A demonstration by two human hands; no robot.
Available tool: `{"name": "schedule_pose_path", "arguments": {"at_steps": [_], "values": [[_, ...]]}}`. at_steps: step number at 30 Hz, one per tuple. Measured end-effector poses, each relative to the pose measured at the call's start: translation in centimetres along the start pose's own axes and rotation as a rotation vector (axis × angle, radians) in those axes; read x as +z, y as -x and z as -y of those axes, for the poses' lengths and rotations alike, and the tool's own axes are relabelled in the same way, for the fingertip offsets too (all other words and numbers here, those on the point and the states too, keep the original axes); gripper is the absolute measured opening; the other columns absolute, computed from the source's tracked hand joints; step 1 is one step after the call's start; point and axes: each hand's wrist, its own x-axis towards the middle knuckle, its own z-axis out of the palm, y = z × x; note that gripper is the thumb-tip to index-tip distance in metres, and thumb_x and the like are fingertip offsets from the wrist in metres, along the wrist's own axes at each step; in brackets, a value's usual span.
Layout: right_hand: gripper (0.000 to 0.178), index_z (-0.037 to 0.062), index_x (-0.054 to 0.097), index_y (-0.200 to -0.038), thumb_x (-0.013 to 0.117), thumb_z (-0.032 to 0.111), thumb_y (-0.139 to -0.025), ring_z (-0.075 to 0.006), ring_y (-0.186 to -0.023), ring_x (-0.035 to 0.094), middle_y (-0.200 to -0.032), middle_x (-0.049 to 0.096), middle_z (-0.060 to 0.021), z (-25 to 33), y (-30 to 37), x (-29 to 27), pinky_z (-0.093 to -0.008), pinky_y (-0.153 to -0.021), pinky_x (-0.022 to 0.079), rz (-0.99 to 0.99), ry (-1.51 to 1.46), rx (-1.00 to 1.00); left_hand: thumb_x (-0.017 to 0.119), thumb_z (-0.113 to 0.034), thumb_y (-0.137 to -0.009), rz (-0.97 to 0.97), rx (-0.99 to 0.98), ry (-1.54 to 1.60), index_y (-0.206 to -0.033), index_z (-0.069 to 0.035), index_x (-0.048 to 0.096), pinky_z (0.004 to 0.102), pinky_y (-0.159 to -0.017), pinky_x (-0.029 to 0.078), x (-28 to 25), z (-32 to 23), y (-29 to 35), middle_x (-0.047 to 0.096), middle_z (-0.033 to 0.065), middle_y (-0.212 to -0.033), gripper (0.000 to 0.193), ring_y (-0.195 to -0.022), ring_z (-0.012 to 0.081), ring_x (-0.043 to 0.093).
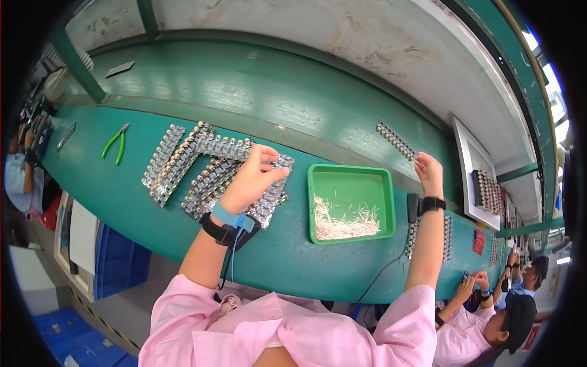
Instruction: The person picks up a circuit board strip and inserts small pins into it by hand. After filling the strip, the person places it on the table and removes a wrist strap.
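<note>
Pinched between thumb and curled fingers, the left hand point(252, 177) grips the edge of a grey metal component strip point(276, 183), one of several ridged strips point(183, 160) fanned left on the green bench point(122, 202). Further right, the right hand point(429, 174) reaches to the far end of a studded strip point(395, 140); whether it grips it is unclear. Between them sits a green plastic tray point(379, 183) of pale wire offcuts point(342, 223).

Green bench point(287, 257): strips point(183, 162), tray point(350, 177), pliers point(116, 145)
</note>
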Motion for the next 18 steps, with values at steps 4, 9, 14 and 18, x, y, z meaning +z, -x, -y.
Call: {"name": "schedule_pose_path", "arguments": {"at_steps": [4, 9, 14, 18], "values": [[0.015, 0.0030, 0.060, -0.094, 0.054, 0.007, -0.081, -0.0082, -0.066, 0.053, -0.077, 0.058, -0.0016, 2.6, 6.6, 3.2, -0.0194, -0.059, 0.042, 0.194, 0.176, -0.088, 0.070, -0.016, -0.069, 0.005, 0.103, -0.388, -0.107, -0.003, 0.041, 0.0356, -0.081, 0.042, -0.5, 0.0, 0.5, 0.051, 0.0150, -0.103, 0.050, -0.094, 0.0273, 0.051], [0.012, 0.0002, 0.061, -0.087, 0.057, 0.009, -0.080, -0.0080, -0.066, 0.054, -0.074, 0.059, -0.0012, 3.3, 13.6, 4.7, -0.0204, -0.059, 0.043, 0.451, 0.471, -0.200, 0.074, -0.014, -0.062, 0.038, 0.106, -0.944, -0.106, -0.003, 0.040, 0.0387, -0.079, 0.043, 1.1, -0.9, 1.8, 0.052, 0.0184, -0.101, 0.057, -0.095, 0.0352, 0.051], [0.013, -0.0038, 0.060, -0.084, 0.059, 0.008, -0.079, -0.0116, -0.065, 0.057, -0.073, 0.060, -0.0037, 1.9, 18.5, 6.5, -0.0245, -0.059, 0.045, 0.583, 0.641, -0.320, 0.075, -0.015, -0.060, 0.050, 0.162, -1.193, -0.113, 0.000, 0.037, 0.0423, -0.069, 0.046, 2.4, -0.8, 2.6, 0.053, 0.0180, -0.095, 0.067, -0.083, 0.0339, 0.055], [0.011, -0.0032, 0.060, -0.086, 0.060, 0.003, -0.077, -0.0127, -0.065, 0.057, -0.073, 0.060, -0.0063, 2.0, 20.7, 7.6, -0.0243, -0.059, 0.045, 0.716, 0.841, -0.418, 0.074, -0.008, -0.060, 0.008, 0.226, -0.941, -0.118, -0.004, 0.035, 0.0383, -0.064, 0.048, 1.8, -1.6, 2.1, 0.057, 0.0144, -0.089, 0.070, -0.078, 0.0278, 0.058]]}}
